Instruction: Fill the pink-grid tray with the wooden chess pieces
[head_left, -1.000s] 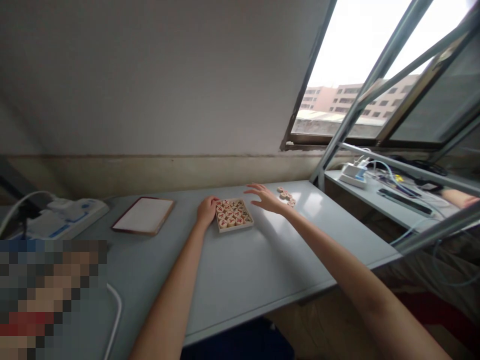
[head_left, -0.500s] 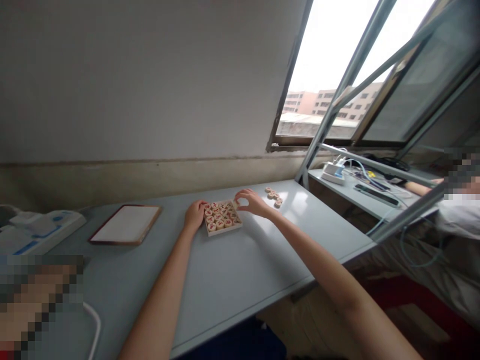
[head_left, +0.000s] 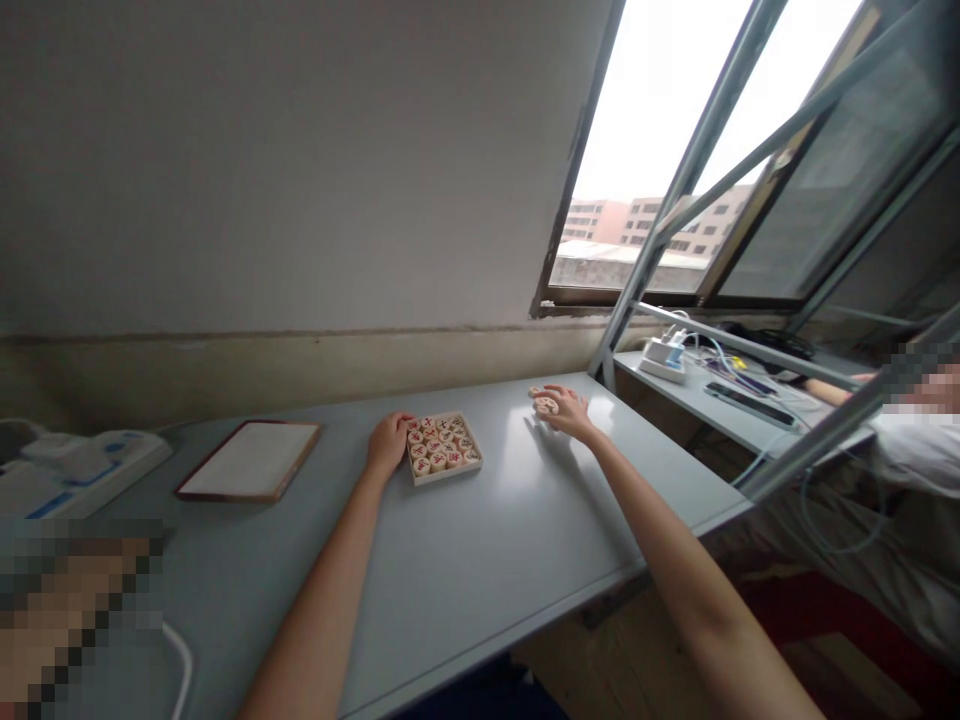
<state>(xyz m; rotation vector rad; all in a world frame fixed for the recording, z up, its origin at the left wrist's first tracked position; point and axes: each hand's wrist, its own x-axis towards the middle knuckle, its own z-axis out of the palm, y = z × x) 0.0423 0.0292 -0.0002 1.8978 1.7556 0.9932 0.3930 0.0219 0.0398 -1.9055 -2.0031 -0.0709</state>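
Observation:
A shallow, light wooden box (head_left: 448,474) stands on the desk, filled with rows of round Chinese chess pieces (head_left: 453,459) marked with red and dark characters. My left hand (head_left: 389,443) grips the box's left wall, fingertips over its back left corner. To the right of the box, my right hand (head_left: 568,412) reaches over a few loose chess pieces (head_left: 547,405), its thumb and fingers apart. Those fingers partly cover the loose pieces, and I cannot see whether any is touched.
A white board with a wooden frame (head_left: 251,460) lies left on the grey desk (head_left: 450,560). Behind it is a power strip (head_left: 82,470). At the right, a metal bed frame (head_left: 637,280) separates a second desk (head_left: 694,395) with a phone (head_left: 750,404), cables and another person's arm (head_left: 829,389).
My right hand has moved right, from the box's right edge to the loose pieces, and its fingers have spread. The left hand stays at the box.

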